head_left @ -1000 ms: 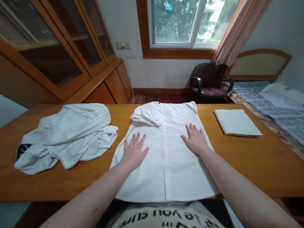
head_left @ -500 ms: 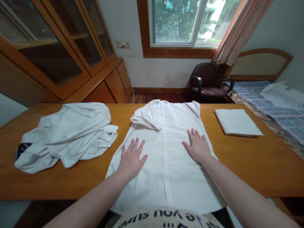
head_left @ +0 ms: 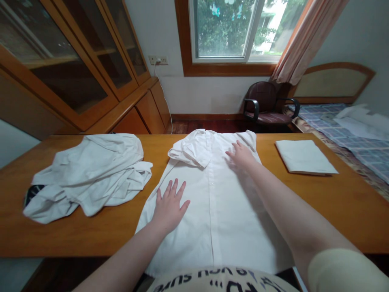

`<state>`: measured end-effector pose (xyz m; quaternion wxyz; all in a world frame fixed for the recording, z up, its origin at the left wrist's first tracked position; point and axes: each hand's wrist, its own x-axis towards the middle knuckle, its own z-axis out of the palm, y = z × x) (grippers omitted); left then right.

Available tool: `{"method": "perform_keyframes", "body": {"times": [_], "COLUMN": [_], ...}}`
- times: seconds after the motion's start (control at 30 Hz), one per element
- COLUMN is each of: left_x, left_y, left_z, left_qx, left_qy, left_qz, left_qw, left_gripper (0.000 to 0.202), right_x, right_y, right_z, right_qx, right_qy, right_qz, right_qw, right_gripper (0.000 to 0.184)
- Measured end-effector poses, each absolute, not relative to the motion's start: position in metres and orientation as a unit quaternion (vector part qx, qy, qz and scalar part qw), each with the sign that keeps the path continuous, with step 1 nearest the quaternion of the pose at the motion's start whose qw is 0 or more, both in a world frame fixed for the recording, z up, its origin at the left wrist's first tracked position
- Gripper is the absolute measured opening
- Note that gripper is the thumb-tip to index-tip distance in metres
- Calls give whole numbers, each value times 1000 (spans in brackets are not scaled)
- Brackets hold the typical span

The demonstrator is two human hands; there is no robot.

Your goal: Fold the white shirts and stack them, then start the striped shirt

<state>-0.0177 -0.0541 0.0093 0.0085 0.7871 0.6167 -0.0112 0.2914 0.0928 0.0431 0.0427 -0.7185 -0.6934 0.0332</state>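
A white button-up shirt (head_left: 197,211) lies spread on the table, its button strip running down the middle and its hem hanging over the near edge by my body. Near the far left part, a sleeve (head_left: 190,150) is folded inward over the chest. My left hand (head_left: 170,205) rests flat on the shirt's left side, fingers spread. Farther away, my right hand (head_left: 241,155) is over the upper right part near the shoulder, fingers apart and holding nothing. Whether its fingertips touch the cloth I cannot tell.
On the wooden table (head_left: 170,178), a crumpled heap of white clothing (head_left: 91,174) lies at left. A neatly folded white garment (head_left: 305,157) sits at right. Beyond are a glass-fronted cabinet (head_left: 118,87), a dark armchair (head_left: 266,101) and a bed (head_left: 343,125).
My right hand has moved away from me, from the middle of the shirt's right side up toward the shoulder. My left hand stays in place on the cloth.
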Motion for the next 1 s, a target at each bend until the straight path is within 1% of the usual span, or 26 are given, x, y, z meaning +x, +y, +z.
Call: {"method": "perform_keyframes", "body": {"times": [0.07, 0.17, 0.3, 0.37, 0.47, 0.5, 0.53, 0.57, 0.6, 0.67, 0.73, 0.77, 0.87, 0.93, 1.0], "left_x": [-18, -20, -22, -22, -12, -4, 6, 18, 33, 62, 87, 95, 102, 93, 80], "left_y": [-57, -65, -72, -70, -57, -51, -43, -34, -24, -2, 20, 30, 51, 57, 58], "left_z": [9, 7, 12, 25, 59, 71, 81, 89, 92, 88, 70, 58, 26, 12, 7], "left_qx": [784, 779, 773, 772, 769, 771, 773, 782, 804, 853, 881, 880, 847, 837, 833], "left_qy": [621, 627, 632, 628, 611, 604, 602, 594, 569, 481, 400, 407, 505, 532, 542], "left_qz": [-16, -27, -58, -93, -154, -158, -145, -116, -66, 31, 68, 79, 79, 62, 46], "left_qw": [10, 13, 14, 38, 108, 124, 137, 146, 156, 198, 242, 231, 148, 113, 100], "left_gripper": [61, 61, 61, 64, 66, 60, 54, 52, 51, 49, 52, 55, 60, 61, 63], "right_x": [289, 287, 288, 288, 287, 287, 286, 285, 284, 282, 280, 279, 279, 280, 280], "right_y": [104, 106, 96, 91, 86, 85, 84, 83, 81, 77, 72, 69, 62, 58, 57], "right_z": [30, 12, 2, 1, 0, 0, -1, -1, -1, -1, -1, -1, -1, 0, 0], "right_qx": [-721, -720, -717, -717, -722, -724, -725, -727, -728, -732, -737, -739, -742, -742, -742], "right_qy": [-689, -689, -693, -693, -689, -687, -685, -684, -682, -679, -673, -671, -667, -668, -667], "right_qz": [60, 80, 73, 70, 68, 67, 66, 64, 63, 63, 63, 63, 61, 61, 62], "right_qw": [30, -1, 4, 4, 0, -1, -1, 0, 1, 2, 3, 3, 4, 0, -3], "right_gripper": [70, 74, 76, 76, 75, 75, 75, 75, 75, 76, 76, 76, 76, 76, 76]}}
